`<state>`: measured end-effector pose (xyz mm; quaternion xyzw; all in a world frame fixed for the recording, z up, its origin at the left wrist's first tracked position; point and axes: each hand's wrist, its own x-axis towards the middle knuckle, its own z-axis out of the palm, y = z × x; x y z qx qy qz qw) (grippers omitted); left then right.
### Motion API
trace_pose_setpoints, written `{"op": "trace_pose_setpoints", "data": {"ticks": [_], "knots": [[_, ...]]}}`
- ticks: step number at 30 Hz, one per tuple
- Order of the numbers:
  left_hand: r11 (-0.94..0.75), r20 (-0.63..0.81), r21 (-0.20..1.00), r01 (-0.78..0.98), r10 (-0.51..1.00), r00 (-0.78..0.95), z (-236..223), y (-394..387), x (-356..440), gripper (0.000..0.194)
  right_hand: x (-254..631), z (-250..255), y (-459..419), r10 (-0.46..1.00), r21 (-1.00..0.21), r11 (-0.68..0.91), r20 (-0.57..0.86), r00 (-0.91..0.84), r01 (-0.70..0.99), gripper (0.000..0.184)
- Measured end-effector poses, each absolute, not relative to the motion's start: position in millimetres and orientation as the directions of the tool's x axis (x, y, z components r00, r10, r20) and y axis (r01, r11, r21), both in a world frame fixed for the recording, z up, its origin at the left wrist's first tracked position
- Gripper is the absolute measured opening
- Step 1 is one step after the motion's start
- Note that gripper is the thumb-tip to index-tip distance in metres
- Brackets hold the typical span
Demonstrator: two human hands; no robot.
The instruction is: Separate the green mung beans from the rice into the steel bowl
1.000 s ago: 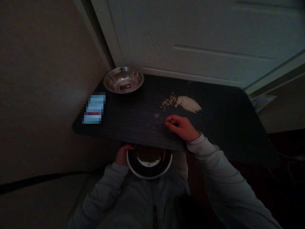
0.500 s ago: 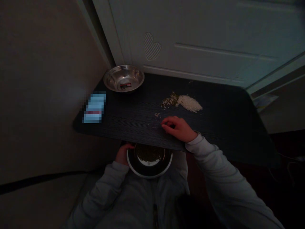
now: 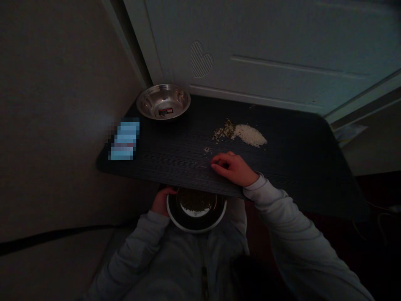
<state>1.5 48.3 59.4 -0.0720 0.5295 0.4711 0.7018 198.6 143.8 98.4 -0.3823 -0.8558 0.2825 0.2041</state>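
Observation:
My left hand [image 3: 161, 201] grips the rim of a metal bowl [image 3: 196, 222] held just under the near edge of the dark table [image 3: 175, 163]; small greenish grains lie in the bowl. My right hand [image 3: 234, 168] rests on the table near that edge, fingers curled and pressed together on the surface beside a few stray grains [image 3: 206, 150]. Further back lies a pile of white rice [image 3: 249, 135] with greenish grains [image 3: 224, 131] at its left end.
An empty steel bowl [image 3: 163, 101] with a sticker stands at the table's back left corner. A blurred light-blue packet [image 3: 124, 139] lies at the left edge. A white door [image 3: 269, 50] stands behind the table, a wall to the left.
My right hand has slid a little to the left along the table's near edge. The left hand and bowl have stayed in place.

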Motion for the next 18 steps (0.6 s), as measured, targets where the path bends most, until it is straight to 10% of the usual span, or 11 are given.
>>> {"op": "trace_pose_setpoints", "data": {"ticks": [18], "knots": [[0.528,-0.778,0.420,-0.738,0.629,0.007,55.0,47.2,-1.2,0.029,194.2,97.9,139.1,0.612,-0.625,0.648,0.088,-0.786,0.435,0.020]]}}
